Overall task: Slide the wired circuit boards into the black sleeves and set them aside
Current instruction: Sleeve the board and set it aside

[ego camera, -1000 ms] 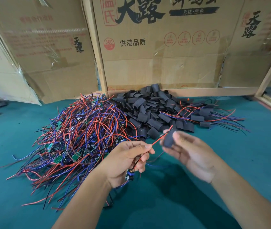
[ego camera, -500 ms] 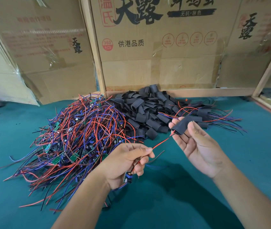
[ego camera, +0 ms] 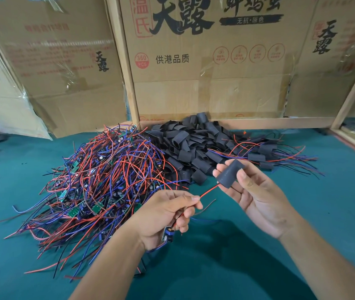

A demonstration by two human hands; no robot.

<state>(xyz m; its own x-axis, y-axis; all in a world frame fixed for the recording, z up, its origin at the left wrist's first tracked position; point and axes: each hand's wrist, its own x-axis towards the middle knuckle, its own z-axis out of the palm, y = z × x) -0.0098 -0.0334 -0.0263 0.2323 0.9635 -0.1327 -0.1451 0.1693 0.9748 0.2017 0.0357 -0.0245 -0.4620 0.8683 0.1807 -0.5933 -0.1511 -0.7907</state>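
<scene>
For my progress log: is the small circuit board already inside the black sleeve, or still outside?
Outside. The small circuit board sits in the left hand; only its red wire reaches the black sleeve in the right hand.

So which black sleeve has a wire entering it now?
The black sleeve held in the right hand: a red wire enters its lower end. The piled sleeves lie loose.

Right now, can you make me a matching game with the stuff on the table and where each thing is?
Things:
1. black sleeve
2. circuit board
3. pile of wired boards
4. finished sleeved boards

Places:
A. in the left hand
B. far right on the green table
C. pinched in the right hand
D. heaped left of the loose sleeves

Pairs: 1-C, 2-A, 3-D, 4-B
</scene>
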